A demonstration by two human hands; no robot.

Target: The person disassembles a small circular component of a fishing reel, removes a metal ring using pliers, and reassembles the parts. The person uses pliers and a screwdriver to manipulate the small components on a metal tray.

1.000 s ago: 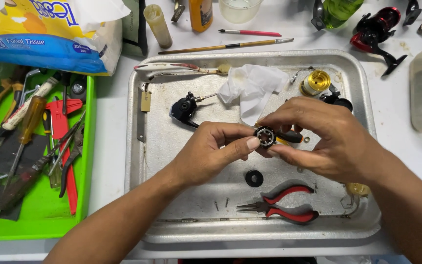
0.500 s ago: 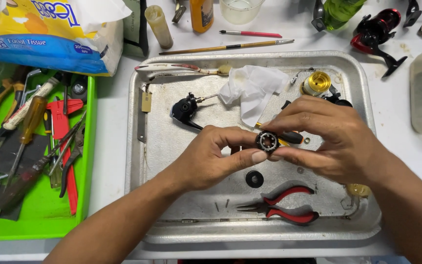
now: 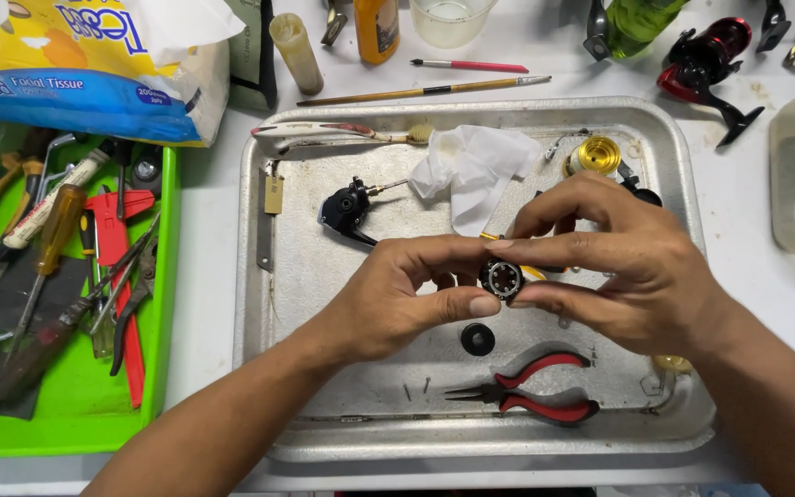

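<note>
The metal tray (image 3: 259, 276) sits centrally on the tabletop (image 3: 204, 276). The tool tray (image 3: 163, 304) lies to its left, the tissue pack (image 3: 75, 74) behind that. Pliers (image 3: 531, 396) lie in the metal tray's near part, a crumpled tissue (image 3: 471, 166) in its far part.

Illumination is bright, even and diffuse, apparently from overhead. Shadows are soft and short, seen beneath the left hand (image 3: 397, 299) and right hand (image 3: 627, 267) on the metal tray (image 3: 305, 276). The tray shows dull sheen without harsh glare. Focus is sharp centrally; slight softening at frame edges, near the green tray (image 3: 66, 433).
</note>
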